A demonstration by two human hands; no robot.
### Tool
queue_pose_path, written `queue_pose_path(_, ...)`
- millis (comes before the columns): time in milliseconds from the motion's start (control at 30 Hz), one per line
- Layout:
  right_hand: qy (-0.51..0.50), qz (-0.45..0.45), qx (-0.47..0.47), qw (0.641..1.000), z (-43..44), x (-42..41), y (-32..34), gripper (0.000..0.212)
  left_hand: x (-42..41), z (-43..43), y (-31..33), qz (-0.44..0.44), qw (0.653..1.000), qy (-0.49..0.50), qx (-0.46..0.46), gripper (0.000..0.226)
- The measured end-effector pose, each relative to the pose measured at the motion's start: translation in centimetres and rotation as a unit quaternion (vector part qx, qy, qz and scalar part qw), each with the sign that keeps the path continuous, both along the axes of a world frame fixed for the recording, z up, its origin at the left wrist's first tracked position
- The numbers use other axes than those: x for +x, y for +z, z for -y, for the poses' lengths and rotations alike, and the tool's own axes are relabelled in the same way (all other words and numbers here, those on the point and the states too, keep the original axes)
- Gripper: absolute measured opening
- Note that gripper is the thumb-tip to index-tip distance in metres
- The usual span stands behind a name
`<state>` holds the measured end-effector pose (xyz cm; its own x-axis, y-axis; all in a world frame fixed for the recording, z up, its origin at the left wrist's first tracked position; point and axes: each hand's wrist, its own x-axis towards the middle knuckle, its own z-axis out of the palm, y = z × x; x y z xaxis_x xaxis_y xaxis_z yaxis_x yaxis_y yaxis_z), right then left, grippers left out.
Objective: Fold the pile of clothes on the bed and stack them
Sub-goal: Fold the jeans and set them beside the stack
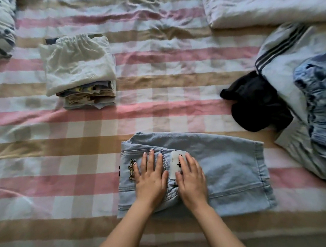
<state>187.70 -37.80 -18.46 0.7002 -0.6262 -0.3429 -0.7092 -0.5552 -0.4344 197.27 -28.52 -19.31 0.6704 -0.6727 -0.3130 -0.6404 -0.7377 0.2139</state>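
Note:
A pair of light blue jeans (230, 169) lies folded flat on the checked bedspread (85, 144) near the bed's front edge. My left hand (150, 181) and my right hand (191, 179) rest palm down side by side on the jeans' left half, fingers spread, holding nothing. A white paper tag (175, 160) shows between them. At the back left stands a stack of folded clothes (79, 70) topped by a white garment. On the right lies an unfolded pile: a black garment (257, 103), a white jacket with dark stripes (281, 52) and a blue patterned piece (316, 92).
A white folded duvet (265, 5) lies at the back right. A patterned pillow (0, 27) sits in the back left corner. Bare bedspread stretches between the stack and the jeans.

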Motion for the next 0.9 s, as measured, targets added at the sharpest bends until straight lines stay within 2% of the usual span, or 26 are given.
queue_pose_path(100,-0.108,0.117,-0.002,0.987,1.8,-2.1,1.5,0.04,-2.2,2.1,2.2,0.034,0.992,-0.039,-0.112,0.045)
queue_pose_path(167,-0.18,0.14,-0.038,0.973,3.7,-4.8,2.2,0.037,-4.3,4.2,3.3,0.018,0.986,-0.073,-0.15,0.044)
queue_pose_path(267,-0.259,0.14,-0.07,0.953,7.0,-9.2,2.3,0.034,-8.1,8.1,4.2,-0.08,0.973,-0.105,-0.189,0.037)
queue_pose_path(367,-0.329,0.11,-0.101,0.933,9.8,-13.2,1.8,0.033,-12.0,12.0,3.9,-0.175,0.961,-0.113,-0.185,0.038)
queue_pose_path(433,-0.365,0.069,-0.069,0.926,10.9,-14.9,1.1,0.042,-13.9,13.9,3.1,-0.205,0.962,-0.088,-0.16,0.039)
queue_pose_path(500,-0.39,0.042,0.004,0.92,11.6,-16.1,0.5,0.044,-15.5,15.6,2.3,-0.221,0.962,-0.05,-0.153,0.041)
queue_pose_path(667,-0.424,0.006,0.15,0.893,12.0,-17.0,-0.5,0.03,-16.3,17.9,0.7,-0.285,0.948,0.052,-0.133,0.035)
queue_pose_path(800,-0.417,0.062,0.197,0.885,11.8,-16.8,0.7,0.016,-15.4,18.1,0.8,-0.353,0.918,0.1,-0.149,0.031)
queue_pose_path(900,-0.401,0.145,0.19,0.884,10.2,-15.7,3.4,0.026,-14.6,18.2,2.9,-0.441,0.869,0.151,-0.168,0.041)
